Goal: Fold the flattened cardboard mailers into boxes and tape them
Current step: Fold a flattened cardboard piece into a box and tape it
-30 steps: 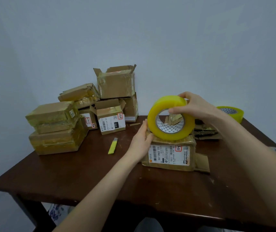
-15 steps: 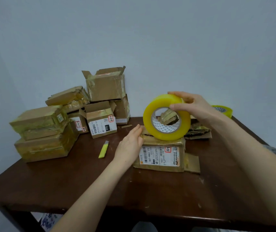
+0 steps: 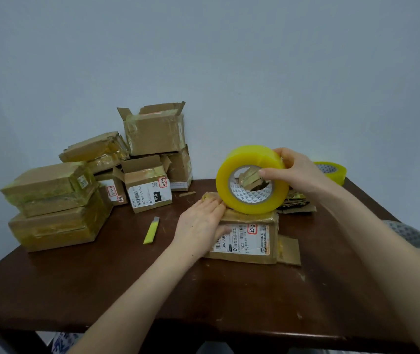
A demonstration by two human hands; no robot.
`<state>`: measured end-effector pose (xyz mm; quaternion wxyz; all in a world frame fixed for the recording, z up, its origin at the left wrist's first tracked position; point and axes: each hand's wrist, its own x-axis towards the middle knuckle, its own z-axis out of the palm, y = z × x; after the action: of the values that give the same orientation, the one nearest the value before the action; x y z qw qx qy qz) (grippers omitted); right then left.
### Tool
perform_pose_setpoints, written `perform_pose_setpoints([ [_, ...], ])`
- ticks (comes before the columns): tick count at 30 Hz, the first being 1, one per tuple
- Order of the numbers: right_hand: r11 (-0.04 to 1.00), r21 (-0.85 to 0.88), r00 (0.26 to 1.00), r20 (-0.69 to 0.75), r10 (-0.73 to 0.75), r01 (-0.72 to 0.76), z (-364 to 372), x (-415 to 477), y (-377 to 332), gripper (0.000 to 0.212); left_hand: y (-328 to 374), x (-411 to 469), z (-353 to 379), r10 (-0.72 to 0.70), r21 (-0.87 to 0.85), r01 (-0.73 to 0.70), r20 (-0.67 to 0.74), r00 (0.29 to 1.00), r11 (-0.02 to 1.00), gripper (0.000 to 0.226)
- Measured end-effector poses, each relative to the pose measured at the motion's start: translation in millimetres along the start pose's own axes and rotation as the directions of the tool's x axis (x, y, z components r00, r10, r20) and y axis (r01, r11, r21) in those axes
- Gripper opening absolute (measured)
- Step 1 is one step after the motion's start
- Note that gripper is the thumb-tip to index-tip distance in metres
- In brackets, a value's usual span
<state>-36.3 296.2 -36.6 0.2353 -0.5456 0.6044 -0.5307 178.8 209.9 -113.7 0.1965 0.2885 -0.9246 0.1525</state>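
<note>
A small cardboard box (image 3: 248,245) with a white shipping label lies on the dark wooden table (image 3: 152,290), one flap sticking out at its right. A big yellow tape roll (image 3: 249,159) stands on edge on the box's top. My right hand (image 3: 293,169) grips the roll, thumb through its core and fingers over the rim. My left hand (image 3: 201,226) presses flat on the box's left top corner and front, fingers straight. Flattened cardboard pieces (image 3: 297,204) lie behind the box.
Several taped and open boxes (image 3: 58,200) are stacked at the table's back left. A yellow utility knife (image 3: 151,230) lies left of my left hand. A second yellow tape roll (image 3: 331,171) sits at the back right and a clear roll (image 3: 408,235) at the right edge.
The roll has tipped slightly and shifted right along the box top in my right hand. My left hand has slid further onto the box. The view has drifted.
</note>
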Motion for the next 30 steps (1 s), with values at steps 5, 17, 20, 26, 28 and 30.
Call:
perform_pose_setpoints([
  [5,0.999,0.053,1.0,-0.02,-0.011,0.012,22.0,5.1,1.7,0.045,-29.6,2.9,-2.7,-0.016,0.009,0.015,0.111,0.994,1.0,0.057],
  [17,0.987,0.156,1.0,0.008,0.024,-0.025,31.7,19.2,3.6,0.048,-42.3,17.4,6.8,0.011,-0.059,-0.003,0.129,0.992,0.998,0.071],
  [20,0.992,0.127,1.0,-0.021,-0.003,0.006,30.5,18.8,-4.4,0.037,-43.3,12.6,8.6,0.047,-0.054,-0.042,0.094,0.994,0.998,0.08],
  [26,0.999,0.041,0.992,-0.127,-0.006,0.012,-19.8,13.2,-13.0,0.041,-44.4,14.2,4.9,-0.036,-0.036,0.043,0.193,0.981,0.998,0.067],
  [28,0.998,-0.047,0.995,-0.098,0.036,-0.041,-38.1,7.3,-2.9,0.051,-42.0,15.4,3.9,-0.028,-0.011,0.031,0.209,0.978,0.999,0.067],
  [30,0.99,-0.11,0.994,-0.071,0.081,-0.089,-45.6,-0.2,11.5,0.061,-39.6,15.5,4.4,-0.024,0.007,0.023,0.221,0.975,1.0,0.068],
])
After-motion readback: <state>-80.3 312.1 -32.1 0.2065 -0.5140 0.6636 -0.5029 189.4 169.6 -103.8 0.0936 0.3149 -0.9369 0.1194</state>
